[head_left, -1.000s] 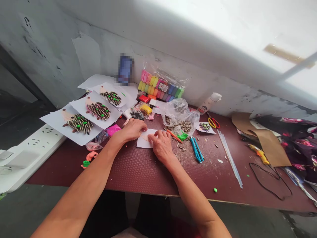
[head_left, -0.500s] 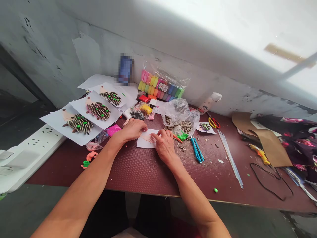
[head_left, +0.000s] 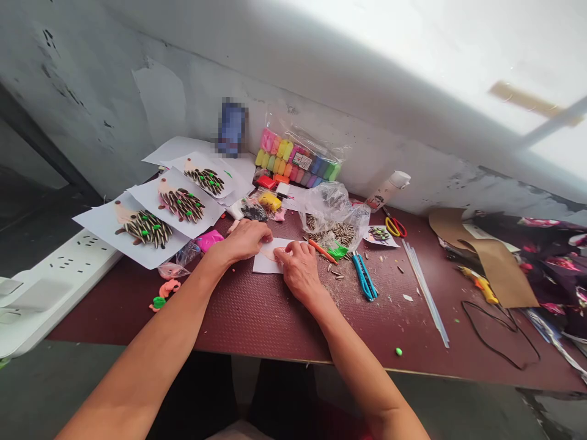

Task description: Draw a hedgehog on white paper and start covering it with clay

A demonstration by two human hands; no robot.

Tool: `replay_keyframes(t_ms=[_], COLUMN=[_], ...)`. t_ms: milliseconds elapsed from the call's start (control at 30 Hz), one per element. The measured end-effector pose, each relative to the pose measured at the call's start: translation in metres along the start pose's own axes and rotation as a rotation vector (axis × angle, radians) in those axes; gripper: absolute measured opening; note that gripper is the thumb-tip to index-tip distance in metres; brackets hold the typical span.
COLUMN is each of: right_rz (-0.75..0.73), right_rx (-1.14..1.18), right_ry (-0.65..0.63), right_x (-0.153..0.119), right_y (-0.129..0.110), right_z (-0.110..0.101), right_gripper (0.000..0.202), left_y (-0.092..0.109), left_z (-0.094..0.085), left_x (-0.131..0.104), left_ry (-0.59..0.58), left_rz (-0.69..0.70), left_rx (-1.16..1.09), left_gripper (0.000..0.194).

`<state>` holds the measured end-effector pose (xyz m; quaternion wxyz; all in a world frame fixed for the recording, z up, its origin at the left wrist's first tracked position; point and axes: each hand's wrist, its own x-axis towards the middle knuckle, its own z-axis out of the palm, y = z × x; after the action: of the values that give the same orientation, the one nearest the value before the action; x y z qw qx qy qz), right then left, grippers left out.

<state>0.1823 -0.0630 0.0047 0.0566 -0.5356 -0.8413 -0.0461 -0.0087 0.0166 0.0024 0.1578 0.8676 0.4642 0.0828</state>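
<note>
Nearest: maroon surface (head_left: 257,330), small green ball (head_left: 398,352) by its front edge at right. Looks light, could roll if bumped.

Next in: white card (head_left: 262,264), flat on the surface between the 2 hands, thin peach layer (head_left: 269,252) on its face (looks like modelling clay). Right hand (head_left: 300,272) is over the card's right part, fingers curled down at the layer; can't tell if they pinch or only press, contact is hidden. Left hand (head_left: 247,239) is at the card's upper left, fingers bent down; can't tell if they grip the edge or just pin it.

Handling, my read: card is light, fairly stiff, likely to skid unless pinned. Layer is probably soft, maybe tacky; straight-down pressure should be safe, a sideways drag could smear or lift it. Take hold at the bare white margin, never by the clay, and avoid flexing.

Right of the right hand: blue cutter (head_left: 364,276), best taken by its body.

Farther: striped seeds (head_left: 345,233) with a clear bag (head_left: 330,198) over them; dry, hard, easily scattered. At left, 3 seed-covered sheets (head_left: 149,226); probably fragile, so lift by paper edges.

Farthest, against the wall: clay pack (head_left: 298,160), likely squashy.
</note>
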Motion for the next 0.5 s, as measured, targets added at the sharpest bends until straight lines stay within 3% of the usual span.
replay_keyframes(t_ms=[500], right_rz=[0.077], right_rx=[0.009], right_ry=[0.069], right_x=[-0.0003], right_y=[0.0043], right_z=[0.0029], right_gripper=[0.034], left_y=[0.0003], left_z=[0.0002], left_x=[0.0007], left_ry=[-0.008], left_rz=[-0.017], left_rx=[-0.006], left_gripper=[0.032])
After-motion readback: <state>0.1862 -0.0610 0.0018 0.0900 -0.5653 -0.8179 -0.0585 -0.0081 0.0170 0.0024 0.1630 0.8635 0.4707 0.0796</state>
